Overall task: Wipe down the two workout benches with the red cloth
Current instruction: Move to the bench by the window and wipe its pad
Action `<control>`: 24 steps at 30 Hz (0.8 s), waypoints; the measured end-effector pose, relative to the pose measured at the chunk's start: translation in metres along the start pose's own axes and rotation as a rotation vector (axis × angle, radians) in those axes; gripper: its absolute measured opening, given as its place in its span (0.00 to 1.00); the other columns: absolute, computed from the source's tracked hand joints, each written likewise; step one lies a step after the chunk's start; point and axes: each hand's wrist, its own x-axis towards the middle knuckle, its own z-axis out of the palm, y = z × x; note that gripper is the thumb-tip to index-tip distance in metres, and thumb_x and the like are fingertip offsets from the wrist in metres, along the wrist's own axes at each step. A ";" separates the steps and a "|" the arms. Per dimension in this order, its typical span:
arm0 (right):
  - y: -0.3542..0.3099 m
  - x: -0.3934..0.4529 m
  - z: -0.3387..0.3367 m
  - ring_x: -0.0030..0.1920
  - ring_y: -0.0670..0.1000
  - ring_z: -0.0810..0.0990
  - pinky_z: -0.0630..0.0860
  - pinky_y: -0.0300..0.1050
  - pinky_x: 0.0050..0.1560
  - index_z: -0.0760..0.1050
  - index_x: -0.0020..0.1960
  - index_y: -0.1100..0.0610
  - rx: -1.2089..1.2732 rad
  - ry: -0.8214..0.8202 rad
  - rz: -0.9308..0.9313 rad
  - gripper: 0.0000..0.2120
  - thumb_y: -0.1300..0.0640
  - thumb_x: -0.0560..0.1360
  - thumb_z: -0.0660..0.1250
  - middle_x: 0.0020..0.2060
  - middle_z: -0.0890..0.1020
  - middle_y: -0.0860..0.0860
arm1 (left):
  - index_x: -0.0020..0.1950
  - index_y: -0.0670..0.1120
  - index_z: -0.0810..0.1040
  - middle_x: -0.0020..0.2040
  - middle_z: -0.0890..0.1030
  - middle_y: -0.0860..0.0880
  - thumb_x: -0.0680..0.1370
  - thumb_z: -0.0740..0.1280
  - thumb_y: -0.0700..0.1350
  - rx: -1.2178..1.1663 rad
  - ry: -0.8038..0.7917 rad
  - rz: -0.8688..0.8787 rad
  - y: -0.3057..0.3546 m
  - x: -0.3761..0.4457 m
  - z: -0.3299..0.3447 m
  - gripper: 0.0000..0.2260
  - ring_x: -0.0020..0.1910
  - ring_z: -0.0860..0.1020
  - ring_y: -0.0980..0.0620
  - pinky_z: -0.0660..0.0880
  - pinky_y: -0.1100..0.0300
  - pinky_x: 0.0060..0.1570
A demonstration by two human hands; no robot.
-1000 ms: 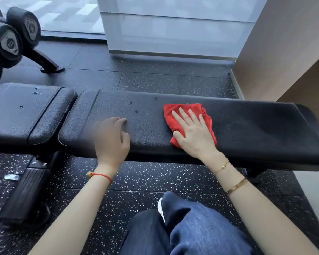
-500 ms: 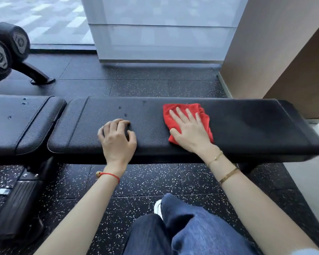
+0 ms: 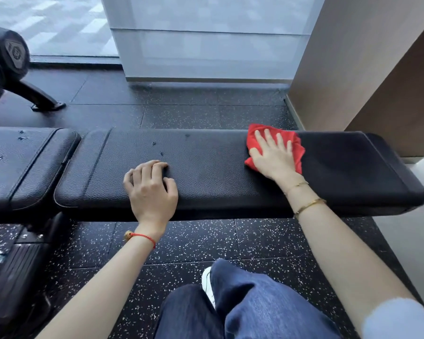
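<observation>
A long black workout bench pad [image 3: 206, 167] runs across the view, with a shorter seat pad [image 3: 22, 162] at its left end. The red cloth [image 3: 298, 145] lies crumpled on the right part of the long pad. My right hand [image 3: 272, 155] presses flat on the cloth, fingers straight and spread. My left hand [image 3: 152, 189] rests on the middle of the pad near its front edge, fingers curled under and holding nothing. Small dark spots [image 3: 160, 152] mark the pad just beyond my left hand. The pad looks darker to the right of the cloth.
Black dumbbells [image 3: 8, 52] sit on a rack whose foot [image 3: 44, 101] stands at the far left. A beige wall [image 3: 353, 69] closes the right side, a glass panel [image 3: 206, 45] the back. The bench frame [image 3: 15, 265] is at lower left; my jeans-clad legs [image 3: 242, 309] are below.
My right hand has slid the red cloth rightwards along the pad. My left hand's fingers have curled and it stays on the pad's middle.
</observation>
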 end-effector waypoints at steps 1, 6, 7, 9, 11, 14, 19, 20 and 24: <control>-0.017 -0.001 0.002 0.79 0.55 0.47 0.39 0.58 0.77 0.48 0.79 0.44 0.000 -0.007 -0.060 0.29 0.42 0.80 0.49 0.80 0.48 0.47 | 0.57 0.48 0.79 0.60 0.80 0.49 0.74 0.60 0.46 0.004 0.001 0.004 0.000 0.000 0.000 0.14 0.61 0.74 0.45 0.61 0.47 0.70; -0.047 -0.053 0.018 0.79 0.53 0.47 0.40 0.55 0.77 0.50 0.79 0.43 -0.016 0.027 -0.403 0.30 0.43 0.79 0.54 0.79 0.51 0.46 | 0.58 0.48 0.79 0.60 0.79 0.49 0.74 0.60 0.47 0.009 -0.007 0.015 -0.002 0.000 0.000 0.15 0.62 0.74 0.46 0.59 0.46 0.72; -0.041 -0.063 0.019 0.79 0.52 0.48 0.41 0.55 0.77 0.51 0.79 0.43 -0.009 0.027 -0.437 0.30 0.43 0.79 0.54 0.79 0.52 0.45 | 0.58 0.48 0.78 0.60 0.79 0.49 0.74 0.60 0.47 0.012 -0.009 0.022 -0.003 0.000 0.000 0.15 0.62 0.74 0.46 0.58 0.46 0.73; -0.020 -0.076 0.018 0.79 0.51 0.48 0.41 0.54 0.78 0.51 0.79 0.42 0.012 0.025 -0.440 0.30 0.43 0.78 0.54 0.79 0.53 0.44 | 0.58 0.48 0.78 0.61 0.79 0.49 0.74 0.60 0.47 0.016 -0.015 0.035 -0.005 0.000 0.000 0.15 0.63 0.74 0.46 0.58 0.45 0.73; 0.006 -0.076 0.013 0.79 0.51 0.48 0.41 0.54 0.78 0.51 0.79 0.42 0.024 0.037 -0.357 0.31 0.43 0.77 0.52 0.79 0.52 0.44 | 0.59 0.48 0.78 0.61 0.79 0.50 0.75 0.60 0.47 0.016 -0.016 0.035 -0.006 0.000 0.001 0.15 0.63 0.74 0.46 0.57 0.46 0.74; 0.037 -0.056 0.005 0.79 0.53 0.48 0.42 0.55 0.77 0.50 0.79 0.43 0.009 0.046 -0.154 0.29 0.45 0.80 0.53 0.79 0.51 0.46 | 0.59 0.48 0.78 0.61 0.79 0.49 0.75 0.60 0.46 0.015 -0.003 0.031 -0.005 -0.001 0.002 0.15 0.63 0.74 0.46 0.58 0.47 0.73; 0.008 -0.010 0.002 0.79 0.55 0.47 0.39 0.57 0.77 0.48 0.79 0.44 0.019 0.009 0.001 0.28 0.43 0.80 0.49 0.79 0.49 0.47 | 0.59 0.48 0.78 0.61 0.79 0.49 0.74 0.60 0.46 -0.003 -0.025 0.006 -0.001 -0.001 -0.001 0.16 0.63 0.73 0.44 0.64 0.47 0.66; -0.005 -0.006 0.003 0.79 0.55 0.46 0.39 0.58 0.77 0.48 0.79 0.44 0.016 0.000 -0.025 0.29 0.43 0.80 0.49 0.80 0.48 0.47 | 0.59 0.48 0.78 0.61 0.78 0.48 0.74 0.60 0.46 -0.004 -0.032 0.006 -0.001 -0.001 -0.001 0.16 0.63 0.73 0.44 0.64 0.47 0.66; -0.043 -0.028 0.012 0.79 0.53 0.46 0.38 0.56 0.77 0.48 0.79 0.43 -0.002 -0.011 -0.264 0.29 0.43 0.80 0.51 0.79 0.49 0.46 | 0.59 0.47 0.78 0.61 0.78 0.48 0.73 0.61 0.46 -0.009 -0.052 0.006 0.000 -0.001 -0.004 0.16 0.63 0.73 0.43 0.65 0.46 0.66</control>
